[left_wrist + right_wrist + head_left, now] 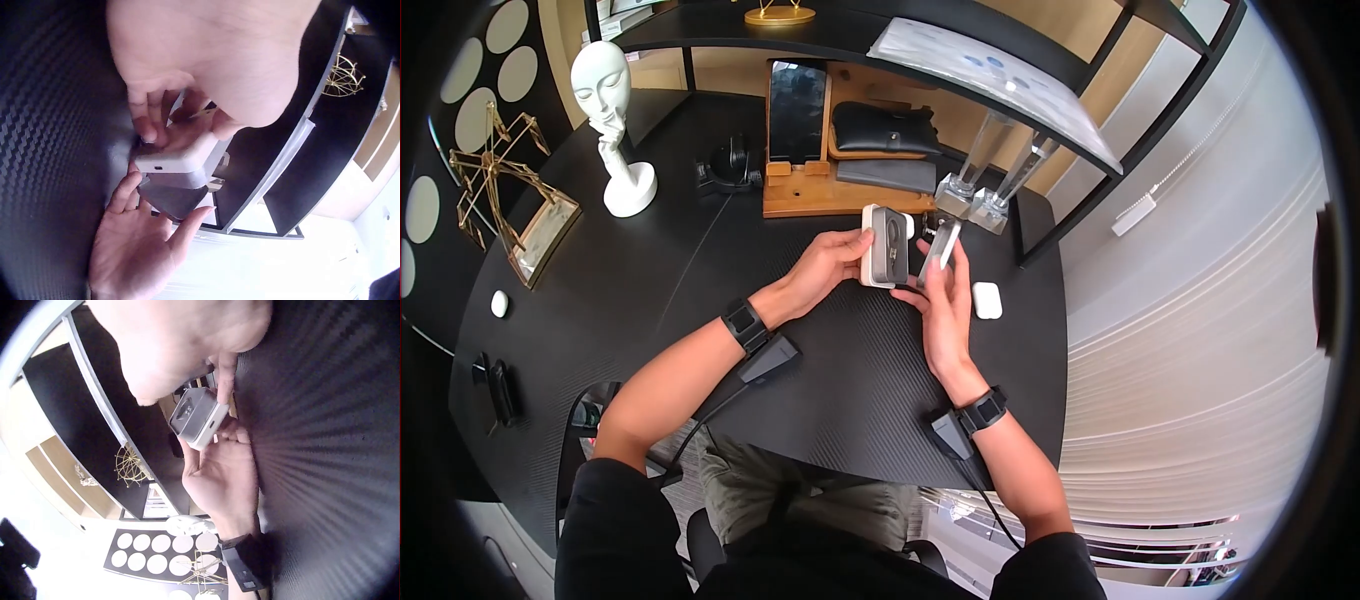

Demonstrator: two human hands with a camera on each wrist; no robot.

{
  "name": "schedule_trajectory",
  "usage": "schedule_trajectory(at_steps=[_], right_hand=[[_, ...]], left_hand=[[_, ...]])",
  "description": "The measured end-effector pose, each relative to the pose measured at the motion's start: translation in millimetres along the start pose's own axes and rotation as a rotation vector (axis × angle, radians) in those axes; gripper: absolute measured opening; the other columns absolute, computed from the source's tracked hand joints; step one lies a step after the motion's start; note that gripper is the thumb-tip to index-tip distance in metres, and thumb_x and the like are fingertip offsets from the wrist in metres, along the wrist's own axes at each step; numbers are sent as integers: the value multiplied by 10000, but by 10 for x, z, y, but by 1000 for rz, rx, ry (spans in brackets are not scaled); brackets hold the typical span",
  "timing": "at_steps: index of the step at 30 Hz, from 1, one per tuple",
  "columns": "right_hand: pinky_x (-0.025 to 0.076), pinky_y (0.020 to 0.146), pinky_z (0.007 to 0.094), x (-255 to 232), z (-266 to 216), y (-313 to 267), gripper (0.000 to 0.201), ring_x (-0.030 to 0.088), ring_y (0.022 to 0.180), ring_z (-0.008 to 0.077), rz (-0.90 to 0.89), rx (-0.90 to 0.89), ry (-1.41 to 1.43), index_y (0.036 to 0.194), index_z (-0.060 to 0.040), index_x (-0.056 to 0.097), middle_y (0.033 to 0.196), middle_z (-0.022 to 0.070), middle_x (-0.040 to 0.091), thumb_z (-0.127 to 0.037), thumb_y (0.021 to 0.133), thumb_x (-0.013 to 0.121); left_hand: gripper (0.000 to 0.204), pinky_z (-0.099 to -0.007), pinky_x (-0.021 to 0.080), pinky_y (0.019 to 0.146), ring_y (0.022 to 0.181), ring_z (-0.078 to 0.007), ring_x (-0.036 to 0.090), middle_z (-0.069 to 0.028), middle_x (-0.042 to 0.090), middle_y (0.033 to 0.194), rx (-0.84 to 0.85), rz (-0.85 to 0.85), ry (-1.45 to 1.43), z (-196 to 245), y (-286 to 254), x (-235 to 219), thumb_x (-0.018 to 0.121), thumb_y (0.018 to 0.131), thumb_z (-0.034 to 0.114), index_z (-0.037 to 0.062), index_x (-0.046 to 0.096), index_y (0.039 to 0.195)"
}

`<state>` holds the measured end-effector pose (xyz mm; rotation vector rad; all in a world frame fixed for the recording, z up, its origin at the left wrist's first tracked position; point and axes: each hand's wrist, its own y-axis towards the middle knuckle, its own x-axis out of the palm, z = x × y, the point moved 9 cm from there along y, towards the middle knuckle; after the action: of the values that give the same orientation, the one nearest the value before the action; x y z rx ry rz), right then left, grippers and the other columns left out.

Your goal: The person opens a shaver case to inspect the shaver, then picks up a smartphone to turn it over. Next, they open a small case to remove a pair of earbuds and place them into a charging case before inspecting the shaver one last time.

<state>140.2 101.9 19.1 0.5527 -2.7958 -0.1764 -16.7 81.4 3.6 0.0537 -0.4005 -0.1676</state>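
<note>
My left hand [820, 268] grips a white case [868, 262] by its side, thumb on the near edge. Set in the case is a dark grey tray [890, 245] holding a small metallic item that is too small to identify. Beside it, my right hand [946, 325] holds a thin grey, lid-like piece [941, 248] between thumb and fingers, tilted upright. In the left wrist view a small port shows on the white case [181, 156], with the grey piece [172, 199] just below it. The right wrist view shows the tray [197, 412] facing up.
A white earbud-style case [987, 300] lies right of my right hand. Behind stand a wooden dock [810, 195] with a phone, clear pillars [975, 180] and a black shelf [840, 40]. At left are a white figure [629, 190], a gold wire ornament [495, 170] and a small white object [499, 304].
</note>
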Motion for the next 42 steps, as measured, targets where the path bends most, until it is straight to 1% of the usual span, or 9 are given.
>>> schedule_trajectory(at_steps=[4,9,13,18,22,25,29,36,42], right_hand=[[550,842,258,247,22,-45,796,646,1062,138,-227,-72,-315,1609,-93,234,1459,161,493,-122,968,705],[574,830,278,249,-8,-33,703,644,1081,147,-220,4,-157,1597,-65,246,1428,169,518,-171,1019,631],[566,625,267,138,76,-13,423,706,695,189,-153,72,-100,1384,26,436,1009,136,660,-297,1122,354],[514,519,245,31,193,-10,340,657,590,153,-84,94,-178,1348,54,439,963,136,642,-176,1097,432],[495,499,235,18,82,-36,441,629,590,110,-6,29,-259,1419,88,378,1051,146,649,-5,1017,536],[510,517,241,65,147,-26,554,626,620,98,-72,82,-482,1494,46,355,1331,166,559,-35,999,591],[469,543,221,25,39,-49,530,589,637,84,22,-12,-351,1488,-65,399,1446,138,475,-50,1000,606],[362,492,199,152,-57,-71,187,479,573,11,-77,-154,-431,1184,-58,558,840,-5,564,-96,1013,622],[342,493,206,232,-74,-70,198,448,558,11,-163,-192,-500,1124,-54,537,686,-27,530,-125,994,669]], left_hand=[[447,-313,484,937,1040,-118,611,-54,665,1165,10,-51,257,-45,15,25,468,1090,344,-3,587,1345],[426,-294,466,844,956,-101,579,-33,656,1097,2,-3,144,-63,14,-16,460,1091,364,17,619,1280],[443,-270,409,748,824,-106,521,-12,627,1016,3,-3,-54,-22,2,-79,361,1103,415,72,608,1237],[505,-270,396,695,746,-103,485,-63,710,1091,-6,135,-240,-37,39,-214,253,1099,433,109,570,1322],[539,-303,496,861,1001,-138,647,-103,715,1169,0,209,-241,6,6,-218,224,1093,437,110,553,1367],[543,-331,502,944,1102,-167,654,-111,712,1179,-8,160,-190,43,-12,-146,233,1093,443,102,550,1372],[519,-276,489,784,953,-127,654,-77,721,1072,19,112,-113,-61,46,-162,318,1091,465,83,613,1282],[521,-234,432,655,773,-51,576,-1,676,875,-18,-9,313,-98,21,-33,427,1070,485,43,702,1056],[528,-226,459,681,788,-66,605,-33,686,896,-4,33,276,2,-18,50,442,1068,464,3,700,1049]])
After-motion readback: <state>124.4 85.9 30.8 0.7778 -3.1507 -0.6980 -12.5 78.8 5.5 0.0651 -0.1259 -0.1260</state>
